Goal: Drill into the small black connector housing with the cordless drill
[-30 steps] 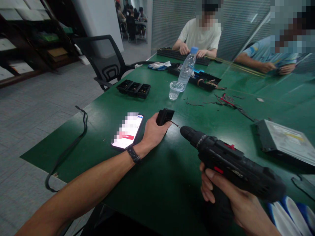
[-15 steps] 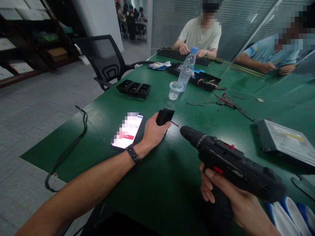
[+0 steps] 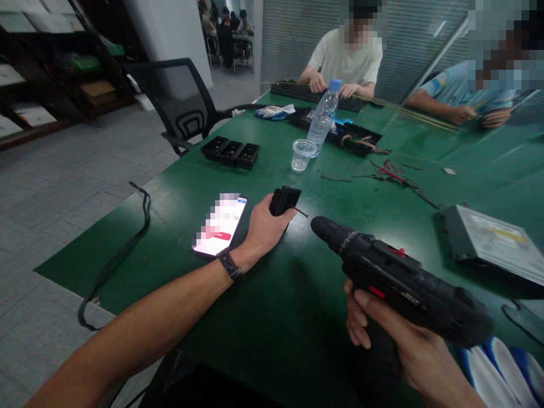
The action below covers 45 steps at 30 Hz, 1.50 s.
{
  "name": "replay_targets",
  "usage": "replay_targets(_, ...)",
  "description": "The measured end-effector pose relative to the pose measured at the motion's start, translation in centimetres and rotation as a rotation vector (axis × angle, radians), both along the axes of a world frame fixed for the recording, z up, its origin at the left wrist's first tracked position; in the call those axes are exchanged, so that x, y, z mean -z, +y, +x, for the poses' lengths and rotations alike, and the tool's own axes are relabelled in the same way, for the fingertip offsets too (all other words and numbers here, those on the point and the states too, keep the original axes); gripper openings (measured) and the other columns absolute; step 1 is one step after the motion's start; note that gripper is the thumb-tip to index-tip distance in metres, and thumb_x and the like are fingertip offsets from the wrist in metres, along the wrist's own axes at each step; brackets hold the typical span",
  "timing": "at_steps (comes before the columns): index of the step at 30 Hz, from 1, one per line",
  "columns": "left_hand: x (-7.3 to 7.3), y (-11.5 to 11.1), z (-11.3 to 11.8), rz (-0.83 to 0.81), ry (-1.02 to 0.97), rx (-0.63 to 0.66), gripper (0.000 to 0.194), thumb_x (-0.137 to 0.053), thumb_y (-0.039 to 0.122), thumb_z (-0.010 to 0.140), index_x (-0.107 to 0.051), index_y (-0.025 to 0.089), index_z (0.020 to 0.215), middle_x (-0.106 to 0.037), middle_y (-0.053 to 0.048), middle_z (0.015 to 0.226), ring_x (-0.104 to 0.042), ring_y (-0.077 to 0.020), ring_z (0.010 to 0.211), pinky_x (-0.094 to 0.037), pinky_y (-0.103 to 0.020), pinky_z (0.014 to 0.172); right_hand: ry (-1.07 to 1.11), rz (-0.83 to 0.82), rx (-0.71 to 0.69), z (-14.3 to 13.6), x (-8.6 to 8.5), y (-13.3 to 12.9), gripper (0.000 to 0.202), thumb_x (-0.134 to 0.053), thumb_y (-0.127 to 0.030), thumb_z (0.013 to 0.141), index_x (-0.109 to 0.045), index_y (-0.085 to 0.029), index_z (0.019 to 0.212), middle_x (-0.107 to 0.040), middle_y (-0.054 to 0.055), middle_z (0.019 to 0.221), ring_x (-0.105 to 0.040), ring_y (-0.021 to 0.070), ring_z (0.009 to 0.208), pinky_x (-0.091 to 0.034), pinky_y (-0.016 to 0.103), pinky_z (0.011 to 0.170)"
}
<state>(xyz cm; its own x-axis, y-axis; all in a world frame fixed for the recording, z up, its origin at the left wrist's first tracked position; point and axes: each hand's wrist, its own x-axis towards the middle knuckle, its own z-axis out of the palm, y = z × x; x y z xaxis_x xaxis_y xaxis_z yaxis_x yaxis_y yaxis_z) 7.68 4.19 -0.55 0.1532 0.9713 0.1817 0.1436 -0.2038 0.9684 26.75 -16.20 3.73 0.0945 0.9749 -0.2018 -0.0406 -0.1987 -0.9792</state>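
Observation:
My left hand is closed around a small black plastic part above the green table. In my right hand is a black cordless drill with red switches, gripped by its handle. The drill's thin bit points left and reaches the black part beside my left thumb; whether its tip touches or sits in the part is hard to see. A lit phone lies on the table just left of my left hand.
Beyond my hands stand black trays, a plastic cup and a water bottle. At right lie a metal drive box and blue-white gloves. A black strap crosses the left edge. Two people sit across the table.
My hands, the drill and the black part hold nearly the same place. The view has shifted very slightly.

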Motion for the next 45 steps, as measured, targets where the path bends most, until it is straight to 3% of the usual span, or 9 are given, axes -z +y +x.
replay_targets(45, -0.22, -0.07, -0.01, -0.002, 0.008, -0.003, 0.024, -0.076, 0.033, 0.088, -0.071, 0.019, 0.106, -0.076, -0.004, 0.099, -0.068, -0.0193, 0.091, -0.05, -0.032, 0.079, 0.02, -0.004, -0.011, -0.03, -0.33, 0.04, 0.026, -0.071, -0.045, 0.102, -0.071, -0.02, 0.106, -0.062, 0.001, 0.07, -0.059, 0.0187, 0.053, -0.054, 0.036, 0.054)
